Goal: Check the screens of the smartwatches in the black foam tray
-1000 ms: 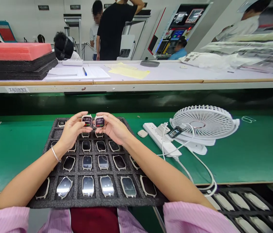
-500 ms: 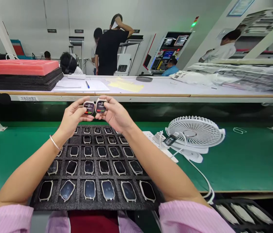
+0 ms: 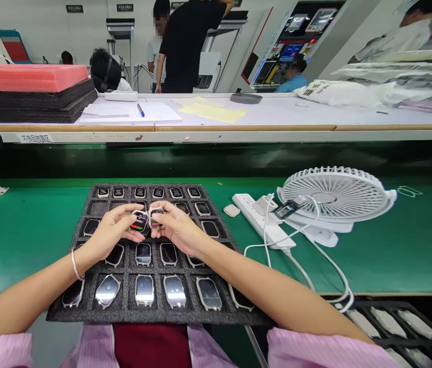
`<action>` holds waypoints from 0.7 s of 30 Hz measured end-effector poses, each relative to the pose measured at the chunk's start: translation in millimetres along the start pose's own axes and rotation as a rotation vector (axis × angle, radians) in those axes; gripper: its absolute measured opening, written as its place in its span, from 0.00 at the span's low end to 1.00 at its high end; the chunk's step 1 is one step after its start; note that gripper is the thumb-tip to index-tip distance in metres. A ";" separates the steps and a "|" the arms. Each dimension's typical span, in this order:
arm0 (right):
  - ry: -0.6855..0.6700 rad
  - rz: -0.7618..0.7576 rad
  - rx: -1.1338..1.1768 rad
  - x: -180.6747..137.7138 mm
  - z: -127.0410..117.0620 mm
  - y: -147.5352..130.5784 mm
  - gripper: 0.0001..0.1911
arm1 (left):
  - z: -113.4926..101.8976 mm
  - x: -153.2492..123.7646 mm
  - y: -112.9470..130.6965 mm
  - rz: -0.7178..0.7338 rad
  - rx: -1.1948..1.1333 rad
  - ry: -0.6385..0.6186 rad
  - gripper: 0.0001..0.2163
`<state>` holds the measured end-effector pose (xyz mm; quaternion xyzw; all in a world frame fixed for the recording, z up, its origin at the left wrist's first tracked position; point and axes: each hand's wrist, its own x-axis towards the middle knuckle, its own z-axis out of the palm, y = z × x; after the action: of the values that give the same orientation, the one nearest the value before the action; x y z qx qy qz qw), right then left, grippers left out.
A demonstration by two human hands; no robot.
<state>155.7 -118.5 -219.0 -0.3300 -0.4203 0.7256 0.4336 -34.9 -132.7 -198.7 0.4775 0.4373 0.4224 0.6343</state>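
Note:
My left hand (image 3: 118, 228) is closed on a smartwatch (image 3: 139, 222) without a strap; its lit screen shows red and green at the bottom. Side by side with it, a second lit smartwatch (image 3: 156, 216) is gripped by my right hand (image 3: 175, 227), whose thumb lies over the screen. Both watches are above the middle of a black foam tray (image 3: 128, 301). Rows of similar strapless watches lie face up in its square pockets, one of them a silver-framed watch (image 3: 144, 290) in the front row. My hands and forearms hide part of the tray.
Right of the tray, a white power strip (image 3: 265, 225) with cables lies by a white fan (image 3: 334, 197) on the green table (image 3: 403, 250). Another tray of pale pieces (image 3: 388, 322) sits lower right. A shelf edge (image 3: 208, 135) runs across behind, bearing pink foam (image 3: 27, 77) and papers. Several people are beyond.
Both hands have come down with the two watches, from beyond the tray's far edge to over its middle rows. The camera view has tilted downward.

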 end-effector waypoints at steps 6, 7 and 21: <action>-0.003 0.053 0.015 -2.0 3.5 2.4 0.19 | -1.8 -2.5 -1.7 -0.001 0.045 0.004 0.17; -0.018 0.066 0.024 -2.2 3.4 3.3 0.18 | -3.3 -2.1 -3.3 0.003 0.062 0.004 0.16; -0.312 0.084 -0.260 47.5 16.0 15.3 0.32 | -81.4 4.3 -8.2 0.074 0.270 0.139 0.32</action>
<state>117.5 -84.7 -231.3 -0.2841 -0.5582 0.7251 0.2862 -110.9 -110.9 -220.4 0.5437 0.5150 0.4150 0.5166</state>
